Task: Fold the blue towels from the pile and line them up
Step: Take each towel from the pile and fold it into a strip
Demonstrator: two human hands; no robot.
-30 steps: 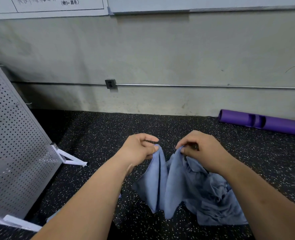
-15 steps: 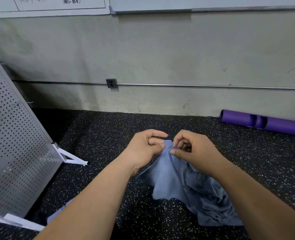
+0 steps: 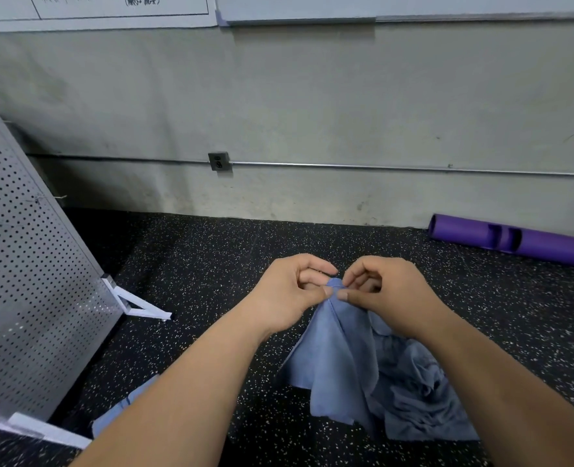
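Above the floor at near centre, left hand and right hand each pinch a top corner of the towel, corners touching, cloth hanging beside the pile at near right; a weak pinch may release one corner and skew the fold.

The raised towel is plain soft blue, the crumpled pile a greyer blue, the floor black flecked with white, the tube vivid purple, the panel silver-grey dotted with rows of dark holes, its feet white, and the wall a stained pale grey-green.
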